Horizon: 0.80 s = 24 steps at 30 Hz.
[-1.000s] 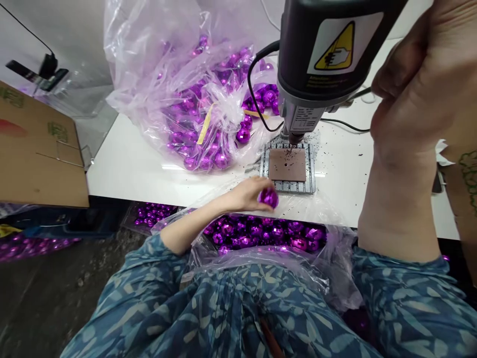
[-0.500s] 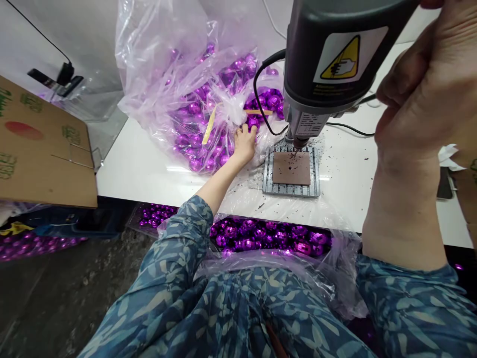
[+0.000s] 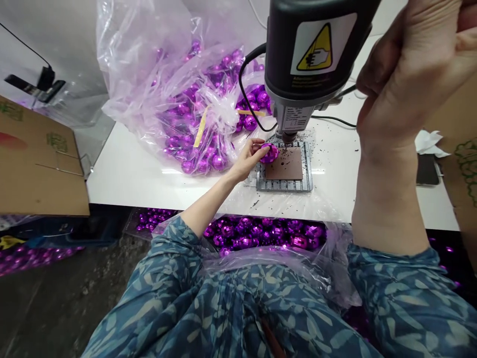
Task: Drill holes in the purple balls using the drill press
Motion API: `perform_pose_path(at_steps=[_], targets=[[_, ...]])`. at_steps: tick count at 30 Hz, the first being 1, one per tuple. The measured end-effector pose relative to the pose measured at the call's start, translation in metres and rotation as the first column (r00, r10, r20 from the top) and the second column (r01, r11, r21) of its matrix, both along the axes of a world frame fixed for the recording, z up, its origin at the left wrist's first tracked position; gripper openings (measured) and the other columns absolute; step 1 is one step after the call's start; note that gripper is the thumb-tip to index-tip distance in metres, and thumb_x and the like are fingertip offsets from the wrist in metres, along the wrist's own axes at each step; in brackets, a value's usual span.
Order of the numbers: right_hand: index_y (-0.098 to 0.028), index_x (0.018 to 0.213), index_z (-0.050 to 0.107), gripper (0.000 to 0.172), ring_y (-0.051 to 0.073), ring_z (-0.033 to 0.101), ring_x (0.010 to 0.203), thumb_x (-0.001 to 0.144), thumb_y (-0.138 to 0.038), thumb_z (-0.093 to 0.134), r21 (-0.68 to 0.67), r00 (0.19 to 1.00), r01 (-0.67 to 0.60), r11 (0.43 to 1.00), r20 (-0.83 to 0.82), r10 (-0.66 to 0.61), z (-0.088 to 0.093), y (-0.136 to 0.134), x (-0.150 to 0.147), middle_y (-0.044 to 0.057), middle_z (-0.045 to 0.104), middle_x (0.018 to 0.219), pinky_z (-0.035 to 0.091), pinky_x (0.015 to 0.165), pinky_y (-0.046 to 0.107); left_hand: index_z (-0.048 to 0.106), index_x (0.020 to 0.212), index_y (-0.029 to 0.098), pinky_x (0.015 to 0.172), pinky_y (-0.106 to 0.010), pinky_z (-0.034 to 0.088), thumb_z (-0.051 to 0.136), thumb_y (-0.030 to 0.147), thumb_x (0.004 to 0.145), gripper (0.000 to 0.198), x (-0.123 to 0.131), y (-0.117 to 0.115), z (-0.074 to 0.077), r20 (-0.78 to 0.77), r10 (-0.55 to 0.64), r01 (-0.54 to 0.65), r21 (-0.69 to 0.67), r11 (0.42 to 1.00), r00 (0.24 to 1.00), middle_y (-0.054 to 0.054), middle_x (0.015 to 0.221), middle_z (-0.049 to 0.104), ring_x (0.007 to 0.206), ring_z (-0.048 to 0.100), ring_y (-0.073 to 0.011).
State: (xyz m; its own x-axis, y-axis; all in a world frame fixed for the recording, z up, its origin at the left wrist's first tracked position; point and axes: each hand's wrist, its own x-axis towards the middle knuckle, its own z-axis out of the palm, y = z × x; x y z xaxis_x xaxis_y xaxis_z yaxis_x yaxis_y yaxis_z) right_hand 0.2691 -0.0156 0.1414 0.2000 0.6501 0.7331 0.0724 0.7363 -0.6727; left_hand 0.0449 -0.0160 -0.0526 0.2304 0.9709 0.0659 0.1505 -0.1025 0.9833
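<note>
My left hand (image 3: 249,160) pinches a shiny purple faceted ball (image 3: 269,153) between thumb and fingers. The ball is over the left edge of a brown square board (image 3: 283,170) with a small dark hole. That board lies on the slotted metal base (image 3: 285,186) of a bench drill press (image 3: 309,54), below its chuck (image 3: 287,136). My right hand (image 3: 406,74) is closed, raised at the right of the drill's motor housing; whatever its fingers wrap round is hidden.
A clear plastic bag of purple balls (image 3: 186,114) lies left of the drill. More balls fill an open bag (image 3: 261,232) below the table's front edge. Cardboard boxes (image 3: 40,164) flank the table. Dark shavings dot the white tabletop (image 3: 149,191). A black cable (image 3: 244,84) loops beside the drill.
My left hand has moved right from the bag of balls to the drill base, now with a purple ball in its fingers. My right hand stays closed beside the drill; the view has shifted.
</note>
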Motion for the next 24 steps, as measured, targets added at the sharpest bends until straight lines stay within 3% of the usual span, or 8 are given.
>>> perform_pose_path(at_steps=[2,4,9,15,20,24], targets=[[-0.014,0.088,0.052,0.071,-0.001,0.036,0.048,0.063,-0.081,0.056,-0.055,0.987,0.092,0.994,-0.125,-0.098,0.003,0.001,-0.005,-0.005,0.025,0.057,0.024,0.054,0.022,0.065,0.126,0.024,0.08,-0.03,0.061,0.064,0.054,0.105,0.037,0.004,0.0,-0.003,-0.041,0.004,-0.003,0.038,0.999,0.999,-0.006,0.112,0.076,0.089,0.073,-0.0152],[-0.015,0.083,0.051,0.073,-0.002,0.036,0.048,0.055,-0.082,0.054,-0.088,0.982,0.115,0.99,-0.137,-0.126,0.006,0.001,-0.009,-0.005,0.025,0.056,0.028,0.055,0.02,0.068,0.126,0.024,0.079,-0.03,0.06,0.064,0.06,0.103,0.043,0.008,0.0,-0.003,-0.088,-0.007,0.018,0.122,0.992,0.996,-0.006,0.114,0.077,0.088,0.071,-0.0154],[-0.014,0.077,0.052,0.074,-0.002,0.034,0.046,0.057,-0.086,0.049,-0.042,0.98,0.149,0.988,-0.123,-0.154,0.003,0.01,-0.009,-0.004,0.022,0.052,0.023,0.053,0.02,0.076,0.128,0.023,0.092,-0.036,0.06,0.066,0.059,0.101,0.045,0.011,-0.001,-0.001,-0.196,0.007,0.047,0.266,0.963,0.98,-0.009,0.116,0.074,0.102,0.072,-0.0209],[-0.015,0.069,0.042,0.079,-0.003,0.032,0.047,0.052,-0.092,0.049,-0.042,0.981,0.141,0.989,-0.13,-0.145,0.002,0.016,-0.005,-0.003,0.023,0.053,0.021,0.055,0.018,0.071,0.139,0.022,0.094,-0.037,0.061,0.084,0.036,0.084,0.058,0.015,-0.003,0.0,-0.307,-0.049,0.144,0.293,0.945,0.95,-0.01,0.125,0.068,0.109,0.07,-0.0238],[-0.021,0.067,0.023,0.079,-0.001,0.035,0.044,0.057,-0.094,0.051,-0.029,0.993,0.075,0.997,-0.09,-0.077,0.007,0.001,-0.008,-0.003,0.025,0.051,0.019,0.054,0.021,0.064,0.135,0.018,0.086,-0.039,0.062,0.092,0.033,0.077,0.066,0.021,-0.004,-0.003,-0.282,-0.011,0.076,0.221,0.972,0.959,-0.012,0.126,0.072,0.098,0.07,-0.0223],[-0.021,0.067,0.023,0.082,-0.001,0.034,0.044,0.054,-0.097,0.05,-0.023,0.993,0.073,0.997,-0.095,-0.075,0.006,0.002,-0.008,-0.004,0.025,0.051,0.018,0.054,0.021,0.068,0.125,0.018,0.094,-0.043,0.063,0.096,0.034,0.074,0.06,0.029,-0.006,-0.009,-0.279,0.043,0.034,0.266,0.963,0.959,-0.013,0.126,0.071,0.11,0.071,-0.0268]])
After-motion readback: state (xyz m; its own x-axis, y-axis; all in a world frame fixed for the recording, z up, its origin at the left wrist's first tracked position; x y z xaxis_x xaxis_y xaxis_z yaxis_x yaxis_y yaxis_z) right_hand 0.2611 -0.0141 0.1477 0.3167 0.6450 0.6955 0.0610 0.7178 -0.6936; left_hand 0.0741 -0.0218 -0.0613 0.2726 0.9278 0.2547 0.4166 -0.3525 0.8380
